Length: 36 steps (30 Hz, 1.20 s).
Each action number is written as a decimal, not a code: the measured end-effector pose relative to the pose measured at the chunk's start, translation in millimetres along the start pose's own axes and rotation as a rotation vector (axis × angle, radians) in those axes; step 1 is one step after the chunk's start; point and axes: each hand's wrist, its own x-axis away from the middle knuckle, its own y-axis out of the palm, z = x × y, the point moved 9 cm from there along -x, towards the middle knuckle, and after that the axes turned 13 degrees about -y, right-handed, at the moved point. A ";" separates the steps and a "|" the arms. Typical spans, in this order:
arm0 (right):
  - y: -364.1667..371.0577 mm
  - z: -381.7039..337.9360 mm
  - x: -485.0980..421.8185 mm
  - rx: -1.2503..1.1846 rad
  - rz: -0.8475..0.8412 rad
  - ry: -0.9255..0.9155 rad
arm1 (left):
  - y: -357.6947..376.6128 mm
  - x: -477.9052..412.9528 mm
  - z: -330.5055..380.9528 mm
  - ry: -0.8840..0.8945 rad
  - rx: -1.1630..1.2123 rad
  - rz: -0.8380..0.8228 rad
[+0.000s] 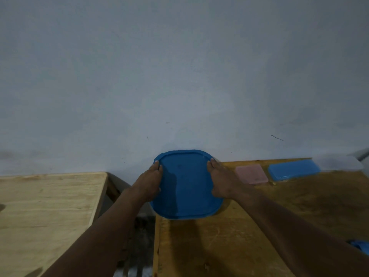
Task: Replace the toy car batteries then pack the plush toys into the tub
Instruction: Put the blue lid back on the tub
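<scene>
Plainly, both hands are on the blue lid (186, 186), one at each side. The left hand (148, 181) lies along the lid's left edge with its fingertips at the rim, and the right hand (220, 181) mirrors it on the right edge — palms flat and pressing rather than curled underneath. That even, two-sided hold reads to me as seating or steadying the lid on the tub, though the tub itself is hidden beneath the lid, so I cannot tell whether it is snapped shut or just resting there. It sits at the far left corner of the darker wooden table (249, 236), close against the pale wall (179, 76), which would brace it from behind while the hands push.

No plush toys or toy car show anywhere, so whether they are inside is not something I can say.

Around it: a pink flat lid or box (252, 173) lies just to the right, and a long blue container (293, 169) beyond that, both near the wall. A second, lighter wooden table (50, 206) stands to the left across a gap — nothing on the visible part. A blue scrap of something (360, 247) peeks in at the right edge, too cut off to name. Nothing blocks the hands.
</scene>
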 end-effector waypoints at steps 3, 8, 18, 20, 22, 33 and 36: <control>4.6 3.6 -1.1 -0.061 -0.122 -0.013 | 8.2 -3.3 -2.6 0.010 -0.016 -0.140; 13.6 10.0 -0.2 -0.051 -0.271 -0.046 | 18.8 -2.4 -4.0 -0.008 -0.076 -0.241; 11.3 5.1 -12.5 -0.011 -0.278 -0.075 | 21.7 -8.7 -1.7 0.026 -0.057 -0.236; 10.2 3.0 -13.9 0.014 -0.288 -0.066 | 22.7 -8.3 -5.1 0.015 -0.013 -0.234; 8.6 -1.3 -13.0 0.032 -0.300 -0.059 | 21.9 -7.1 -5.5 0.016 0.018 -0.219; 6.0 -2.6 16.9 -0.043 -0.108 -0.022 | 18.5 1.1 -5.0 0.033 0.036 -0.216; 4.0 -4.0 27.4 -0.031 -0.041 0.008 | 14.4 3.8 -6.5 0.033 0.038 -0.171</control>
